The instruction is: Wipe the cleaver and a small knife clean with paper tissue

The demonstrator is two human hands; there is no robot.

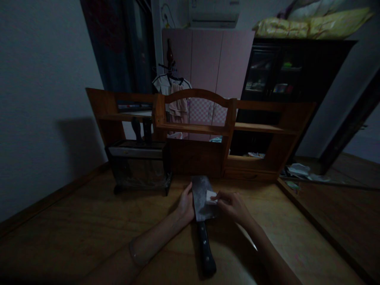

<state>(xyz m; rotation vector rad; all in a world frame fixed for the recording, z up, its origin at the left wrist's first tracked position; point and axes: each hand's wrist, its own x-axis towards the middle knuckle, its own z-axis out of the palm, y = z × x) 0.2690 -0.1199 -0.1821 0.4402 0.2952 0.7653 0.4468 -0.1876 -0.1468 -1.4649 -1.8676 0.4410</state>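
Note:
A cleaver (201, 209) with a broad grey blade and a black riveted handle lies in front of me, its handle pointing toward me. Along the blade's left edge, my left hand (186, 204) grips it, thumb at the side and the other fingers hidden. Pinched in my right hand (230, 204) is a small folded white wipe (211, 197), pressed against the right part of the blade. Beyond my left hand stands a knife block (138, 168) with a clear front, and two black knife handles (141, 130) stick up from it.
A wooden shelf unit (196, 127) lines the back of the wooden tabletop (89, 229). To the left is a pale wall (47, 99). A raised wooden edge (320, 225) runs along the right side. Pink cabinets (206, 63) and a dark cabinet (297, 83) stand farther back.

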